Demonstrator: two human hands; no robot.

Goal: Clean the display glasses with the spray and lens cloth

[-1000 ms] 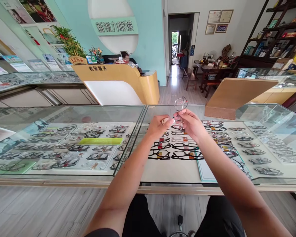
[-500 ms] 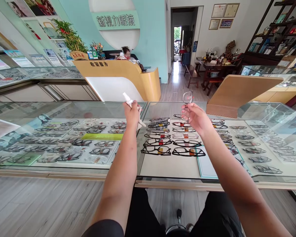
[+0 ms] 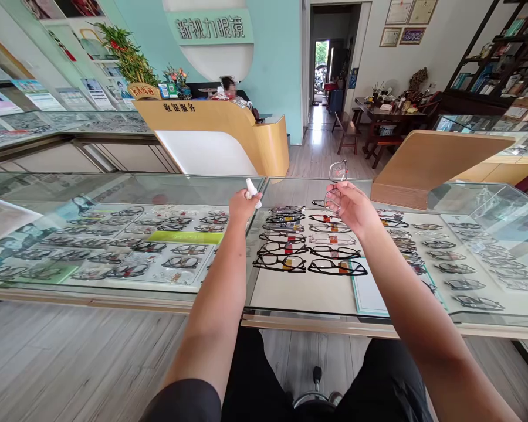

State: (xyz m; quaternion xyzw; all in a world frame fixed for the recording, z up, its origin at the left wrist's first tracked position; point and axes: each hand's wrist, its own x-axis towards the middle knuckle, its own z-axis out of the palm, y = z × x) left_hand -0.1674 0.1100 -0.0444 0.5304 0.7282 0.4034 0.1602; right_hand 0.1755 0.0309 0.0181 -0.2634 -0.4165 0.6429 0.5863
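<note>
My right hand (image 3: 351,206) is closed on a pair of thin-framed glasses (image 3: 335,186), held upright over the glass display counter (image 3: 299,293) with one lens above my fingers. My left hand (image 3: 243,207) is closed around a small white object (image 3: 251,190), perhaps a wipe or small bottle, whose tip sticks up from the fist. The two hands are apart, both just above the counter top. Under the glass lie rows of dark-framed glasses (image 3: 310,252).
A wooden mirror stand (image 3: 431,164) sits on the counter at right. A curved wooden reception desk (image 3: 220,135) with a person behind it stands beyond. A dining table and chairs (image 3: 378,123) are at the back right, shelves farther right. My stool is beneath me.
My hands, together at the glasses a second ago, have separated. The left hand moved left with the white object, then lowered slightly. The right hand keeps the glasses raised.
</note>
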